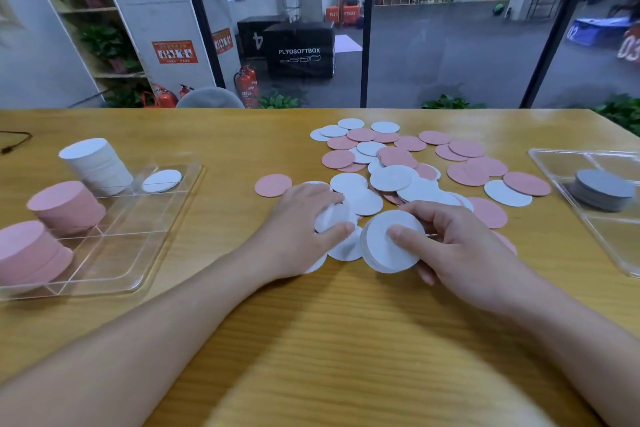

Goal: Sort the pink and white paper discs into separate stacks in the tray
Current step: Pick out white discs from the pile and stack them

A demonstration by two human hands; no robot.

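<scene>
White discs (389, 243), small squared stack, pinched upright-tilted in right hand (460, 253), thumb on face, at table's near centre. Tray (173, 215) lies well off to left, left hand (298, 229) nearer it. Left hand curls over loose white disc (334, 217) at edge of mixed pile (415, 170). Tray already carries white stack (97, 166), two pink stacks (65, 206). Discs thin, flat, matte.

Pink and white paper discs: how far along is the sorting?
Done: two pink stacks and one white stack stand in the clear plastic tray. In hand: the right hand holds a small white stack; the left hand gathers white discs. Left: the mixed pile on the wooden table.
</scene>
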